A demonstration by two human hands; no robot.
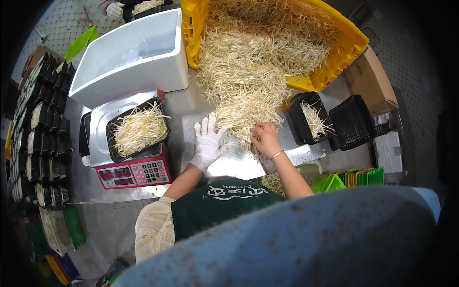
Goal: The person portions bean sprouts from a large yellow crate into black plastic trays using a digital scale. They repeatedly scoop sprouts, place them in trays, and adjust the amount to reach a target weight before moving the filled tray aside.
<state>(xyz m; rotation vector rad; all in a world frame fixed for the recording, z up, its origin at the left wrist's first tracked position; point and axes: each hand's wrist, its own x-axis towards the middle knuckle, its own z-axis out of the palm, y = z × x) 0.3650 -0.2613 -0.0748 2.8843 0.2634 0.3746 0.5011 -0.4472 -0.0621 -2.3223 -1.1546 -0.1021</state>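
Note:
A large heap of bean sprouts [247,79] spills from a tipped yellow plastic crate [322,77] onto the metal table. My left hand [209,141], in a white glove, lies spread at the heap's lower left edge, its fingers apart. At the lower right edge, my bare right hand [266,138] touches the sprouts with bent fingers; whether it grips any is hidden. On the red digital scale [132,174] at the left, a black plastic tray [165,134] is piled with sprouts. Another black tray [296,118], right of my hands, holds a smaller bunch.
A white foam box [132,79] stands behind the scale. Stacked black trays [353,123] lie at the right, near a cardboard box [373,79]. Many filled trays [43,132] are stacked at far left. A co-worker's gloved hand [115,10] shows at the top. Green baskets [369,177] stand below the table's right edge.

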